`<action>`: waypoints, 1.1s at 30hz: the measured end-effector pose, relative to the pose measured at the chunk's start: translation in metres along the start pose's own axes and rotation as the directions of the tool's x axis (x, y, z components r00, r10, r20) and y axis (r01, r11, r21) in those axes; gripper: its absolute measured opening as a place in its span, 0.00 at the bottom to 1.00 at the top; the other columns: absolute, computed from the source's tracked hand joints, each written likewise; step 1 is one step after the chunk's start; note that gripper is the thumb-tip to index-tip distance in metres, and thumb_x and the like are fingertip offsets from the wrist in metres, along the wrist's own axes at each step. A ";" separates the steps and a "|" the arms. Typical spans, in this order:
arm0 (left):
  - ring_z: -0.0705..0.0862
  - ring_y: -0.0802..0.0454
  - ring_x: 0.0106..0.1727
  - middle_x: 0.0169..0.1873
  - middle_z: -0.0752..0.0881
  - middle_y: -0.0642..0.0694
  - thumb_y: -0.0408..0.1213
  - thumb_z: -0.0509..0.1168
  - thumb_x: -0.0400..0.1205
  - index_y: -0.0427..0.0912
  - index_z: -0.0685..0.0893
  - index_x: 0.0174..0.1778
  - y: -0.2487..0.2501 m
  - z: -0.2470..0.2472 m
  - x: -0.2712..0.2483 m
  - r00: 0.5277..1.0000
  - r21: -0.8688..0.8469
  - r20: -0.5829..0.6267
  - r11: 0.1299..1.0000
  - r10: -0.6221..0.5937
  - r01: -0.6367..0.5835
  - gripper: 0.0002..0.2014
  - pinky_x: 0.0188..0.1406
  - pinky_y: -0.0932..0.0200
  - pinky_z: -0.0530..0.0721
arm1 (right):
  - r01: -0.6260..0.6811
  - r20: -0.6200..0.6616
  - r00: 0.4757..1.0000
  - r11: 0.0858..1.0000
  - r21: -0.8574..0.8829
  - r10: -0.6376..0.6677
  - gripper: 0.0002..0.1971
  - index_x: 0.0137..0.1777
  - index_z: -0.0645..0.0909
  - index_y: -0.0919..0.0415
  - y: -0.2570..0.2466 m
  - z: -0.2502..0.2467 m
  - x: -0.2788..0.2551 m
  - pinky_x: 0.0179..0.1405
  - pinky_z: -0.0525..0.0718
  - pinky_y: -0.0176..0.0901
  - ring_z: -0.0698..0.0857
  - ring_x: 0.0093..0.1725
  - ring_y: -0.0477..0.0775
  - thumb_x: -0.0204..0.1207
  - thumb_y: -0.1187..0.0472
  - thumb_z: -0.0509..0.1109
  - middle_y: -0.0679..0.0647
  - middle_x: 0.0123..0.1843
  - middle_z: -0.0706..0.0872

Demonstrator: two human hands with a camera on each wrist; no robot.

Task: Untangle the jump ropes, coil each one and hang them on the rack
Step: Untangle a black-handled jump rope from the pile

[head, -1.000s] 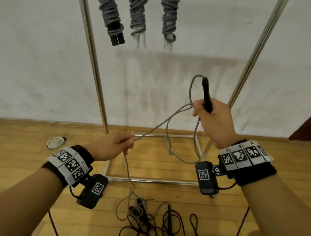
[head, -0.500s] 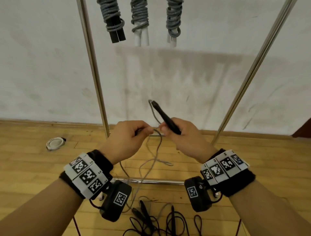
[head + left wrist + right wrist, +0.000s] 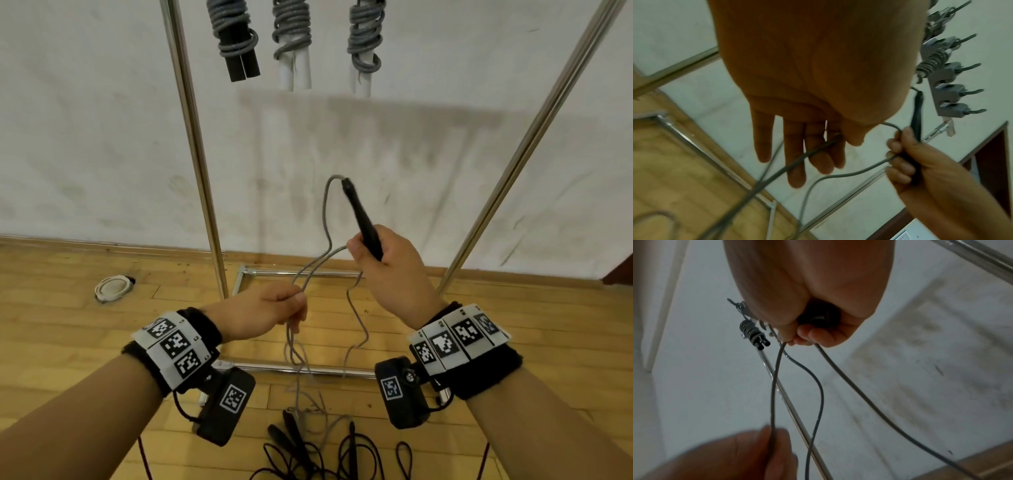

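Head view: at right of centre, right hand point(image 3: 387, 263) wrapped around a black jump-rope handle point(image 3: 363, 219), handle tilted up and to the left, grey rope point(image 3: 325, 219) leaving its tip and looping down. At lower centre, left hand point(image 3: 260, 313) pinching two strands of that same grey rope between thumb and fingers, strands hanging below toward the wooden floor point(image 3: 68, 342). At bottom centre, tangled black jump ropes point(image 3: 308, 455) lying on the floor, with the grey rope's loose end trailing into them. Across the top edge, three coiled grey ropes point(image 3: 291, 34) hanging side by side, the leftmost with black handles, the other two with white ones. Chrome rack point(image 3: 191, 154) with slanted uprights at left and right, base bars on the floor behind the hands. At left, a small white coiled thing point(image 3: 113, 287) on the floor, too small to name. Left wrist view: palm filling upper centre, fingers point(image 3: 795, 162) fairly straight and pointing down, one grey strand crossing them; pinch itself hidden by the thumb. At right, right hand clamped on the black handle, rack hooks point(image 3: 953, 94) in the upper right. Right wrist view: fingers curled tight around the handle's butt end at upper centre, grey strands running down to the blurred left hand at lower left.
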State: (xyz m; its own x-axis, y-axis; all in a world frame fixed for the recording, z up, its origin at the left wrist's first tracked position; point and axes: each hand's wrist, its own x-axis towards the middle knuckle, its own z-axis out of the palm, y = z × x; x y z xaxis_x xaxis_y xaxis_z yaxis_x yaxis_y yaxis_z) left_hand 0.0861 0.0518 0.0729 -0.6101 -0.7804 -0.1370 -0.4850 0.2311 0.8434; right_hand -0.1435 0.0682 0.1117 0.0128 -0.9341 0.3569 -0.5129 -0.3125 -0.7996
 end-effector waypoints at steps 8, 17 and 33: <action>0.87 0.52 0.45 0.36 0.88 0.50 0.41 0.54 0.91 0.44 0.83 0.44 -0.023 -0.012 -0.002 0.992 0.135 0.044 0.985 -0.117 0.110 0.15 0.60 0.51 0.83 | 0.010 -0.241 0.970 0.999 0.031 -0.003 0.10 0.40 0.77 0.50 0.014 -0.041 0.009 0.23 0.72 0.31 0.72 0.23 0.40 0.83 0.53 0.68 0.41 0.25 0.75; 0.76 0.62 0.24 0.22 0.75 0.56 0.45 0.63 0.87 0.53 0.89 0.43 -0.001 -0.008 0.000 0.955 0.330 -0.273 0.944 0.117 -0.021 0.12 0.28 0.73 0.74 | -0.073 -0.046 0.997 0.985 -0.156 0.067 0.03 0.48 0.84 0.42 0.034 -0.029 -0.002 0.40 0.75 0.30 0.83 0.46 0.39 0.79 0.54 0.72 0.40 0.48 0.84; 0.87 0.57 0.44 0.38 0.89 0.54 0.44 0.57 0.90 0.51 0.83 0.44 0.005 0.003 -0.003 0.992 0.163 -0.100 0.985 0.071 -0.054 0.12 0.48 0.58 0.85 | 0.052 0.068 0.996 0.999 0.015 -0.052 0.09 0.38 0.79 0.47 0.003 0.011 -0.010 0.23 0.72 0.29 0.73 0.23 0.39 0.81 0.52 0.69 0.39 0.26 0.78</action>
State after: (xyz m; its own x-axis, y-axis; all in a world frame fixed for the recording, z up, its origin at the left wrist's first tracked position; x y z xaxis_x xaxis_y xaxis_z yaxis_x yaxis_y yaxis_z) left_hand 0.0843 0.0572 0.0758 -0.5776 -0.8160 -0.0238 -0.5468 0.3651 0.7535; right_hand -0.1352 0.0746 0.1004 0.0982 -0.9260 0.3645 -0.4988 -0.3628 -0.7872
